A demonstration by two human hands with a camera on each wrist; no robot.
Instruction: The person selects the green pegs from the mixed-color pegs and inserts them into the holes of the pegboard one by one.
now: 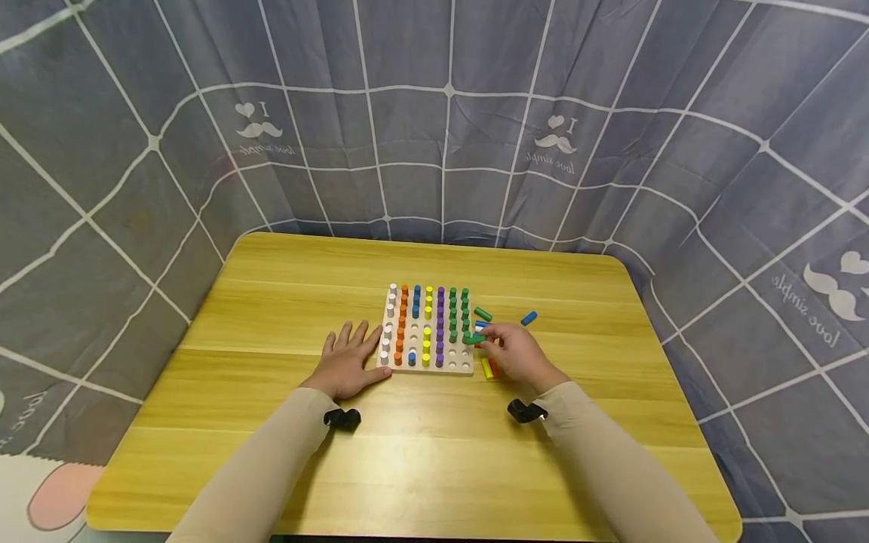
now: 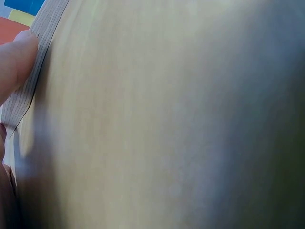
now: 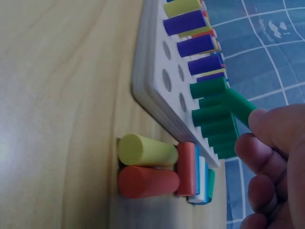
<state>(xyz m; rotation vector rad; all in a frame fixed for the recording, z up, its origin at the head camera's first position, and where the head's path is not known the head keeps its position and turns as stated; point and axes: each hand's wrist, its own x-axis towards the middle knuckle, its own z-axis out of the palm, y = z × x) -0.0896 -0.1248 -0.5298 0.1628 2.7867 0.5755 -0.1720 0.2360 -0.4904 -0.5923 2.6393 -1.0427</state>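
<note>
A wooden pegboard (image 1: 407, 369) stands on the table with columns of white, orange, blue, yellow, purple and green pegs. The left hand (image 1: 345, 363) lies flat with spread fingers at the board's left edge; its thumb (image 2: 20, 59) touches the board's side in the left wrist view. Between thumb and fingertips the right hand (image 1: 519, 354) pinches a green peg (image 3: 238, 106), held slantwise beside the upright green pegs (image 3: 209, 116) at the board's right side. In the right wrist view several bare holes (image 3: 166, 80) show near the board's corner.
Loose pegs lie right of the board: a yellow one (image 3: 147, 150), red ones (image 3: 148, 182), and white, blue and green ones close by. A blue peg (image 1: 529, 318) lies farther right, a green one (image 1: 483, 313) behind. A grey patterned curtain (image 1: 434, 136) surrounds the table's back and sides.
</note>
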